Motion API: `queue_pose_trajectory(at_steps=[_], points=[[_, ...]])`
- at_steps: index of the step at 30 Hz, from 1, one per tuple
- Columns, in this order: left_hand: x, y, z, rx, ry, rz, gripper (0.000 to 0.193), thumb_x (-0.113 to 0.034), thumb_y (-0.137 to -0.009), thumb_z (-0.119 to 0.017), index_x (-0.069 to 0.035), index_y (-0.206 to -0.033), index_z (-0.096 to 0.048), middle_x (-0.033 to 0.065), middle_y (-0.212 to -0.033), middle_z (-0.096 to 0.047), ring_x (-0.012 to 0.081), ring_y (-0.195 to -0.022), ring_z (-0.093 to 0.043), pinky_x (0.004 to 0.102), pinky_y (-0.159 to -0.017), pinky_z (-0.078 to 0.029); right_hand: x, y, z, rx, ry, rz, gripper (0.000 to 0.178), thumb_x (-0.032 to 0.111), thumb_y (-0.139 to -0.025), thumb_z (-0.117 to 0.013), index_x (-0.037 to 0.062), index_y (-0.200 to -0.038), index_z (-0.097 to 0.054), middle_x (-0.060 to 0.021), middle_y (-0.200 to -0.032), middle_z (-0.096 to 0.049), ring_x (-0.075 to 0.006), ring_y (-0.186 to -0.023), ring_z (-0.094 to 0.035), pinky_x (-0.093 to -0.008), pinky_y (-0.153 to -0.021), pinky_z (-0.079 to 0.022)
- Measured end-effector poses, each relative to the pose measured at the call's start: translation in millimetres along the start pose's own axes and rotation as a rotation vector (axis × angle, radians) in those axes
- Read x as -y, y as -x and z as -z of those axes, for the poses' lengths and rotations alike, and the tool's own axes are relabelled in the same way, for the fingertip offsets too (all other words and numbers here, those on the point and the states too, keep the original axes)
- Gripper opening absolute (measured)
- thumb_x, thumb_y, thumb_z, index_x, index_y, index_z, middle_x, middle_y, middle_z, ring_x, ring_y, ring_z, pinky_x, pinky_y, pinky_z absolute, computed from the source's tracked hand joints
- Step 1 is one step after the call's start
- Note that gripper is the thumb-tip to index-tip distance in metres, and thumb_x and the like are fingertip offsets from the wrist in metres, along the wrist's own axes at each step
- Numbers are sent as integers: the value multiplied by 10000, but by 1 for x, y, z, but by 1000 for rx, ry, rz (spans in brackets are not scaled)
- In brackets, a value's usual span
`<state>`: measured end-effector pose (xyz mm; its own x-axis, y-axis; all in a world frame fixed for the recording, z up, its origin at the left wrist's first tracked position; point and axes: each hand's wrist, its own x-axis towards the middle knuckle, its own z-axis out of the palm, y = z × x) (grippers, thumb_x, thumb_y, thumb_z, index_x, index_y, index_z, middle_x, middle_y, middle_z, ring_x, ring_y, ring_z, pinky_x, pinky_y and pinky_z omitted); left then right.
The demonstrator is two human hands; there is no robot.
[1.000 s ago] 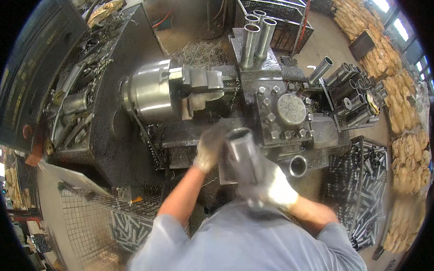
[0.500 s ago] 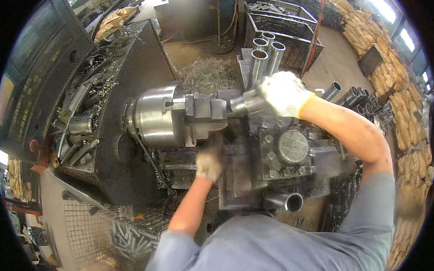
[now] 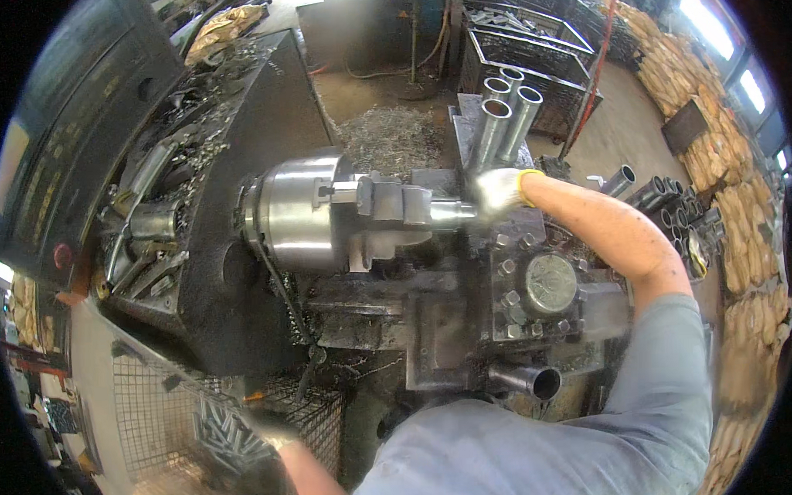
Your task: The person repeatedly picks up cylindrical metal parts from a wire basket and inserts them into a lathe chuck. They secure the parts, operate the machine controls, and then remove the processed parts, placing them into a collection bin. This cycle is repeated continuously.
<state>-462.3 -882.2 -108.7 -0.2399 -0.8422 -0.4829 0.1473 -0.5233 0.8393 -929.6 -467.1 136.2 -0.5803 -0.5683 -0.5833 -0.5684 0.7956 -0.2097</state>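
A lathe chuck (image 3: 297,214) with stepped jaws (image 3: 394,204) stands in the middle. From the jaws a short bright metal tube (image 3: 452,213) sticks out to the right. At its right end is my right hand (image 3: 501,191) in a white glove, its fingers closed round the tube's end and partly hidden. My left hand (image 3: 279,437), also gloved, is low on the left over a wire basket (image 3: 144,413) with several small metal pieces (image 3: 226,435). Motion smears its fingers, so whether it holds anything does not show.
Several upright tubes (image 3: 495,126) stand behind my right hand. The bolted tool post (image 3: 550,284) is right of centre, with a tube (image 3: 531,381) lying nearer me. More tubes (image 3: 665,194) lie at the right. The chip-strewn headstock (image 3: 235,148) fills the left.
My left hand has moved from below the chuck to the basket at lower left. My right hand has come down to the jaws; the tube it held tilted is now level in line with them.
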Motion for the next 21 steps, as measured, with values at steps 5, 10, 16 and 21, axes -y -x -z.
queue_pose_trajectory(at_steps=[5,10,16,21], points=[[-37,-9,13,138,182,236,466,-632,-1067,-500,-230,-869,-625,-80,-628,-575,103,-484,-489,266,-429,-367,0,-18,-6,-165,-323,168,628,406,-695,-861,14,-1176,-766,-162,-1010,-796,-248,-911,-742,-402,-836,-593],[-31,-48,32,233,120,297,309,-473,-1089,-531,-224,-931,-626,-90,-647,-580,97,-492,-504,289,-469,-433,3,-24,-13,-195,-280,120,764,406,-770,-822,32,-1405,-622,-208,-1201,-760,-267,-1066,-725,-393,-946,-563],[-33,-25,18,184,-309,-106,349,-389,-1094,-573,-60,-1199,-630,64,-928,-662,259,-768,-647,476,-749,-569,-4,99,-12,-777,-316,-10,586,382,-867,-760,32,-1332,-691,-212,-1210,-766,-301,-1114,-748,-389,-983,-564],[-133,69,-53,-63,-865,-1478,371,-11,-1006,-686,127,-1336,-585,280,-1239,-711,381,-1103,-727,463,-994,-619,3,235,-105,-1516,-744,-188,331,97,-946,-775,28,-1269,-748,-125,-1117,-765,-147,-1016,-708,-305,-897,-588]])
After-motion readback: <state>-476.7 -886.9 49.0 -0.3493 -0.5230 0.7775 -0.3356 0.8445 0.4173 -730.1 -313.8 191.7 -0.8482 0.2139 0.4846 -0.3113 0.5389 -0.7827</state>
